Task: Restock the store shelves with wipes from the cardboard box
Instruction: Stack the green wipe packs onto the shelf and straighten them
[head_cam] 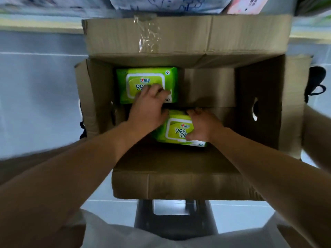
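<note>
An open cardboard box stands in front of me with its flaps spread. Inside lie two green wipes packs. The far pack lies flat at the box's back left. My left hand rests on its near edge with fingers spread over the label. The near pack sits tilted and raised toward the box's middle. My right hand grips its right end, fingers curled over the top edge and thumb at the near side. The right half of the box floor is bare cardboard.
The box rests on a dark stool over a pale tiled floor. Shelf edges with packaged goods run along the top of the view, blurred. A dark object hangs by the box's right flap.
</note>
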Available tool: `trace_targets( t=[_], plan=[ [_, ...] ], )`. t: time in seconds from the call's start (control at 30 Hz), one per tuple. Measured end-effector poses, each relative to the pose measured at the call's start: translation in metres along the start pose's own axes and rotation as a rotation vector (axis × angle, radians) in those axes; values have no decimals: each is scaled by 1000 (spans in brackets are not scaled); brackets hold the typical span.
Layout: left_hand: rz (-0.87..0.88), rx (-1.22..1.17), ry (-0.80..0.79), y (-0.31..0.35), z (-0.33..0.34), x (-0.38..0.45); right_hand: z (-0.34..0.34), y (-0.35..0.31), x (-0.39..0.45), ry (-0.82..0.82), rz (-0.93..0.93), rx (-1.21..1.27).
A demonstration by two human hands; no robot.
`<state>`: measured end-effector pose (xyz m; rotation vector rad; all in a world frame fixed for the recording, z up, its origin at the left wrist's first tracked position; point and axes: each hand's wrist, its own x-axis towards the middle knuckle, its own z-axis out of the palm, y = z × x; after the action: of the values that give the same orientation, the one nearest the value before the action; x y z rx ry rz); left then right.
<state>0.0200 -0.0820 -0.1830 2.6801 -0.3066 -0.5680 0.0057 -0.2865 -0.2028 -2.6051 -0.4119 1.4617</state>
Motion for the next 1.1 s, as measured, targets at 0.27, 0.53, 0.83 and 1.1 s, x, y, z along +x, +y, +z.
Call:
trace_targets(
  t=[0.27, 0.53, 0.83, 1.1],
  plan=[
    [-126, 190, -156, -38, -17, 40, -9, -12, 24, -91, -49, 57],
    [-200, 277, -158, -29, -20, 43, -9, -20, 21, -103, -31, 13],
    [-245, 148, -75, -21, -12, 23, -16, 8, -23, 217, 134, 61],
    [-208, 227, -45, 0, -10, -8, -13, 27, -41, 704, 426, 61]
  ],
)
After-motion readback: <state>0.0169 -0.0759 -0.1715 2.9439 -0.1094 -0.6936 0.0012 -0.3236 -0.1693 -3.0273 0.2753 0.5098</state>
